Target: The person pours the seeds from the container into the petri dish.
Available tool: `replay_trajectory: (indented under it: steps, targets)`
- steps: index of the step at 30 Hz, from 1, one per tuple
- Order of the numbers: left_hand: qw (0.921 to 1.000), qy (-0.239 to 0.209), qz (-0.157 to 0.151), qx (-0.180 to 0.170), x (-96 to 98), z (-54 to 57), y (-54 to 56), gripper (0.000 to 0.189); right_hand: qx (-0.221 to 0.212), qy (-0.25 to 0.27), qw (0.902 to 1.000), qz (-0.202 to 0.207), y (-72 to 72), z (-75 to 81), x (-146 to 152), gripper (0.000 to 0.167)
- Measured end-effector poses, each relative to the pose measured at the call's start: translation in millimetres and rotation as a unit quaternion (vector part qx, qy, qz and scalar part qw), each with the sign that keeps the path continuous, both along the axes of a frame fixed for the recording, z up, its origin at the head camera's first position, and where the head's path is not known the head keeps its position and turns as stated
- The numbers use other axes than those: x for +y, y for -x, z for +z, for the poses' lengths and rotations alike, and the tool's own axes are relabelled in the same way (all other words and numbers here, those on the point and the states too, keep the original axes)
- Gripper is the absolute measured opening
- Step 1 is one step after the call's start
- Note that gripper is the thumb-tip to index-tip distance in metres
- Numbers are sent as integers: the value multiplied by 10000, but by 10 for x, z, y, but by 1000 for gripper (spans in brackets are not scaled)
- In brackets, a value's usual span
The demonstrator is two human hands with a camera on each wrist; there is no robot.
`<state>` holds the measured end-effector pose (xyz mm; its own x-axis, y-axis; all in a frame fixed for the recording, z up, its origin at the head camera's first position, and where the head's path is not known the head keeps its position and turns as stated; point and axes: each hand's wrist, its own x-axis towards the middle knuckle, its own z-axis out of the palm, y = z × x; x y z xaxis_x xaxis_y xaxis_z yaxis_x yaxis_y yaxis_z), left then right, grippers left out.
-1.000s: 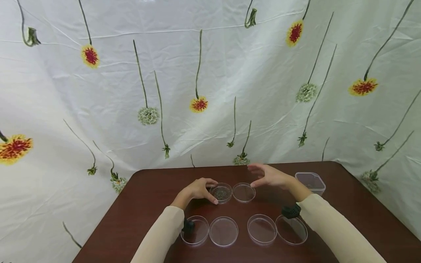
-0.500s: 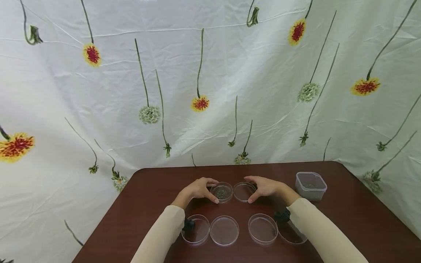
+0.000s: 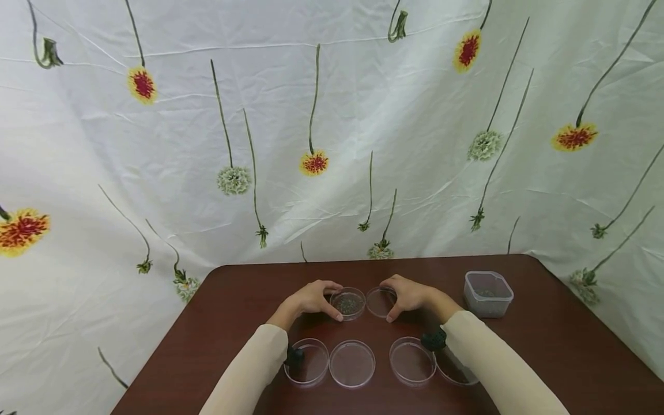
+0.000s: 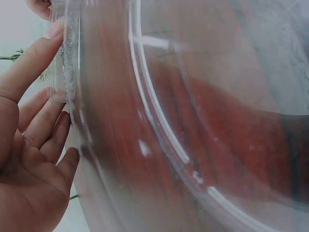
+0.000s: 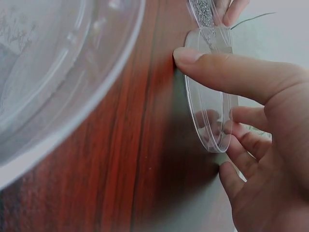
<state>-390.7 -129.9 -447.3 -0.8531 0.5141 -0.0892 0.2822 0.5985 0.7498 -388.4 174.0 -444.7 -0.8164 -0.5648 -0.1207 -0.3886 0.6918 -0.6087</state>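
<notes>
In the head view, two round clear petri dishes stand side by side near the back of the table. The left one holds small grey grains. My left hand grips it from the left side, thumb at the near rim and fingers at the far rim. The other petri dish shows no grains. Around its right side curls my right hand, which partly covers it. In the right wrist view, the thumb lies at this dish's edge and the fingers are behind it.
Several clear petri dishes line the table's front, such as one dish left of centre and another dish right of it. A translucent plastic tub with some grey contents stands at the back right. A flowered cloth hangs behind.
My right hand has come down and leftward from above the right-hand petri dish and has taken hold of it. The tub has come into fuller view. My left hand has stayed at its dish.
</notes>
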Motion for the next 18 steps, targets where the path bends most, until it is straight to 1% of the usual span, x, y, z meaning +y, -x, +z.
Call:
replay_trajectory:
  steps: [6,9,12,14,18]
  targets:
    - [9998,-61,-34,-164,-11,-3,-11,78,262,-280,9992,-96,14,-22,-39,91]
    - [9998,-52,-35,-210,-9,13,-17,79,318,-310,9990,-94,16,-21,-54,90]
    - [9997,-68,-16,-251,-7,21,-20,79,282,-253,9993,-65,7,-2,-58,91]
    - [9997,-75,-35,-220,-11,20,-16,78,206,-135,9997,-63,-1,14,-55,91]
    - [9997,-126,-58,-197,-22,6,-10,77,-24,288,9996,-70,-3,36,-41,91]
